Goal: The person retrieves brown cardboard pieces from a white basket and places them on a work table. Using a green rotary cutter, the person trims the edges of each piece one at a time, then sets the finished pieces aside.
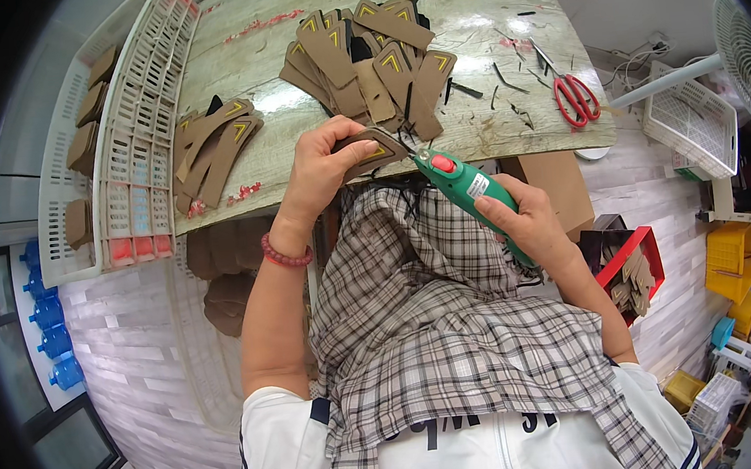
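My left hand (330, 162) pinches a brown fabric tab (383, 148) by its edge, thumb on top, at the near edge of the table. The tab has a pointed end with a yellow chevron. In my right hand (530, 214) is a green electric cutter (469, 186) with a red switch; my fingers wrap round its body. Its small metal tip meets the corner of the tab; whether it bites into the fabric, I cannot tell. Just beyond lies a heap of similar tabs (392, 70), and a smaller pile of tabs (217, 155) is to the left.
Red-handled scissors (574, 99) lie at the table's right, near dark scraps (509, 80). White plastic crates (138, 121) with brown pieces stand on the left. A red box (651, 268) of tabs is below my right forearm. A fan (748, 46) stands far right.
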`<state>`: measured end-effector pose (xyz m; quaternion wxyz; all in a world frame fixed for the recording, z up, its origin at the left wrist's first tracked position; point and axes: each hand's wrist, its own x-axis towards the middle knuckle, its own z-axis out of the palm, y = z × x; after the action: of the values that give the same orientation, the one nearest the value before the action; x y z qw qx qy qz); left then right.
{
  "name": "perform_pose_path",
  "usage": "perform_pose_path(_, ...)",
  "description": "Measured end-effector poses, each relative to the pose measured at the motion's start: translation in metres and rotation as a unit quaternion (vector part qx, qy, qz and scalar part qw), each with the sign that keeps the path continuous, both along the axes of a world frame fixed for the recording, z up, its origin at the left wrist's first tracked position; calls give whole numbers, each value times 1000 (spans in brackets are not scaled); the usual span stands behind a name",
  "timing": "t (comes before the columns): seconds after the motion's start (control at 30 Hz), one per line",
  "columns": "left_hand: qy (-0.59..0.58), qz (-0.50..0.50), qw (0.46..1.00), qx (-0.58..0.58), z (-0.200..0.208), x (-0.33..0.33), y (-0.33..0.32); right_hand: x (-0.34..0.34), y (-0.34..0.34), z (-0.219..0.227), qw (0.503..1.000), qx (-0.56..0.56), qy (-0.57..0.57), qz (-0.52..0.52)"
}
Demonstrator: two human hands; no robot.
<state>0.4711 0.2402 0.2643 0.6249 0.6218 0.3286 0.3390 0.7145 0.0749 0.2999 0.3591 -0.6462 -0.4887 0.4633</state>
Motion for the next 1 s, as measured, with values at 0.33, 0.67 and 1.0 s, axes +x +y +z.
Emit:
perform_pose_path(0.33, 19, -31, 999, -5, 3, -4, 2, -5, 2, -1, 1000, -11, 6, 2)
perform_pose_path(0.67, 69, -80, 994, -39, 12, -1, -2, -14, 15, 4, 1000, -17, -14, 13)
perform_pose_path(1.0, 262, 181, 934, 163, -12, -105, 91, -14, 11, -13, 998, -39, 7, -42)
